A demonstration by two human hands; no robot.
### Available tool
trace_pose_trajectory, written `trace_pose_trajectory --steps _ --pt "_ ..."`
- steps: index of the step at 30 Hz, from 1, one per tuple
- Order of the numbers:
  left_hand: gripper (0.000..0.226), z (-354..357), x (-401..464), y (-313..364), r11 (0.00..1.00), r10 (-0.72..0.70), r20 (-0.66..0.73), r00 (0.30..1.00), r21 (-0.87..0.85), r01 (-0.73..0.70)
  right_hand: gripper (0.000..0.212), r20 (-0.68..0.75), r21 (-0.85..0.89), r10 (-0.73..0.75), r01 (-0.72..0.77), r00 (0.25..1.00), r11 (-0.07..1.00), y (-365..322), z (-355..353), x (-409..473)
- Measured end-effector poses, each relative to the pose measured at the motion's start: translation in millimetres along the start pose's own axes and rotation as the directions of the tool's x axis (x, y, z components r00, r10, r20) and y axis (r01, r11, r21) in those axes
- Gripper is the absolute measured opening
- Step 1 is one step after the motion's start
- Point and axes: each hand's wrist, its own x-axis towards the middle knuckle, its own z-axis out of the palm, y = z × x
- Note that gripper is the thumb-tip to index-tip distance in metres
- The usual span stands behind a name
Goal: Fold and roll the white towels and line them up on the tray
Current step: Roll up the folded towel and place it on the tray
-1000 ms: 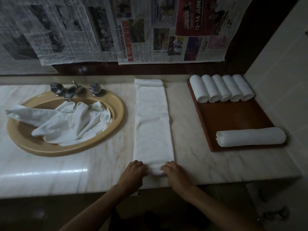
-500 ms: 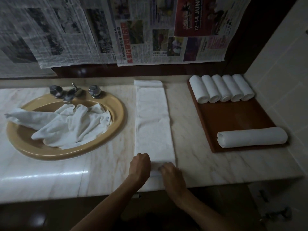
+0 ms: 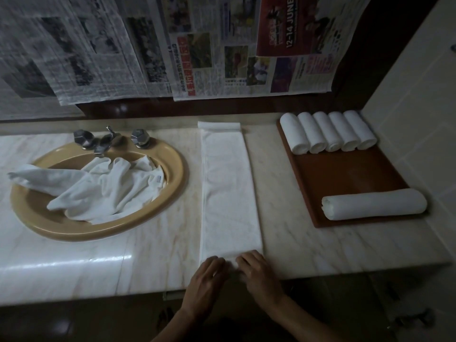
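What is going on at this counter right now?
A person is rolling a long folded white towel on the marble counter. Both the left hand and the right hand press on its near end, where the roll begins. Five small rolled towels line the far edge of the brown tray, with one larger rolled towel across its near end. Unfolded towels lie heaped in the sink.

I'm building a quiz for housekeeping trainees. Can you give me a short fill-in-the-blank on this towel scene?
1. The row at the far end of the tray holds ____ small rolled towels.
2. The loose crumpled towels lie in the ____.
3. Both the left hand and the right hand rest on the ____ end of the long folded towel.

Missing words: five; sink; near
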Motion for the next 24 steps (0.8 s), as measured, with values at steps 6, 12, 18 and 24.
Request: trace_pose_trajectory --steps 6,12,18,24 --pt "0.03 6 8 -4 0.999 0.015 0.057 0.998 0.032 -0.016 0.028 -0.093 -0.065 -0.05 0.044 0.994 0.997 4 4 -12" --pt "0.03 3 31 -8 0.994 -0.106 0.208 0.972 0.017 0.105 0.025 -0.186 -0.076 -0.056 0.043 0.981 0.996 0 3 -11" --pt "0.027 0 30 6 0.987 -0.158 0.163 0.974 0.048 0.152 0.01 -0.047 0.047 0.077 -0.075 0.996 0.996 9 3 11" --pt "0.049 20 2 2 0.995 -0.095 0.007 0.995 -0.007 0.095 0.032 0.076 0.008 0.079 -0.08 0.994 0.997 11 0 17"
